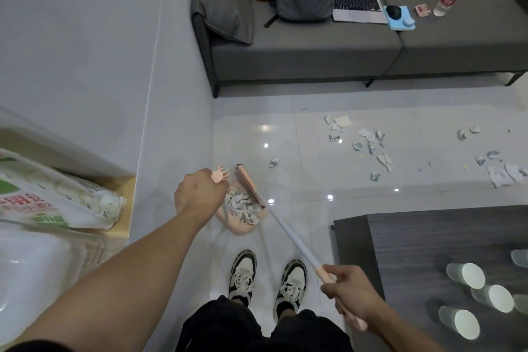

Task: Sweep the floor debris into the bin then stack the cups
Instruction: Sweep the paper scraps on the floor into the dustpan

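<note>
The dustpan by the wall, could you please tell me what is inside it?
The dustpan holds a heap of torn paper scraps. The left hand and the broom head cover part of it, so its far side is hidden.

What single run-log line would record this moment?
step: sweeping | left hand: grips pink plastic dustpan handle | right hand: grips long pink-and-white broom | torn paper scraps: remain on floor | paper cups: unstacked

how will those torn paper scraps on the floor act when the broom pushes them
The paper scraps look thin and crumpled, so probably very light and apt to scatter. The glossy tile floor should let them slide easily; flat pieces may slip under the broom head.
</note>
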Motion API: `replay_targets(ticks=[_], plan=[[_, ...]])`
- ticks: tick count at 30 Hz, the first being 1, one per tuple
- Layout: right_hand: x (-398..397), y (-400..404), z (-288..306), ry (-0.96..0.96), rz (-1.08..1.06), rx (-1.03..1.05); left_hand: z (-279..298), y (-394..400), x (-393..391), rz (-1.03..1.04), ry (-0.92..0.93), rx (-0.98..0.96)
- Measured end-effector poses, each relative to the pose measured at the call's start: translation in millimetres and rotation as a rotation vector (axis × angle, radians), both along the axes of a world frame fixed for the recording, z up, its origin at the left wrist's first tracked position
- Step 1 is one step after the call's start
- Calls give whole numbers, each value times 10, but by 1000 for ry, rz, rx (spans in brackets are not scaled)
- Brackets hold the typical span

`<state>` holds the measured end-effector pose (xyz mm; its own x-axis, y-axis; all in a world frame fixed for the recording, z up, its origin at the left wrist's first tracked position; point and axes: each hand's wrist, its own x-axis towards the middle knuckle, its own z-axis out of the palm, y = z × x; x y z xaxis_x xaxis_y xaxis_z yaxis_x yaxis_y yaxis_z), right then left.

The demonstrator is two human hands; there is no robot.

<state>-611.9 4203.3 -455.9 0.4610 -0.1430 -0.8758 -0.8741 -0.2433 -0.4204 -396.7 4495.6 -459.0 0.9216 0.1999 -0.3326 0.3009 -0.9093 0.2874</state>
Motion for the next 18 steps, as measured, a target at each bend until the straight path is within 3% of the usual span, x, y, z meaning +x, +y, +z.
replay_targets(ticks=[12,18], plan=[[740,-188,184,-119,-109,-17,241,-73,208,-33,-41,-12],[1477,-654,82,-168,62,-170,246,-235,52,106,-12,-4]])
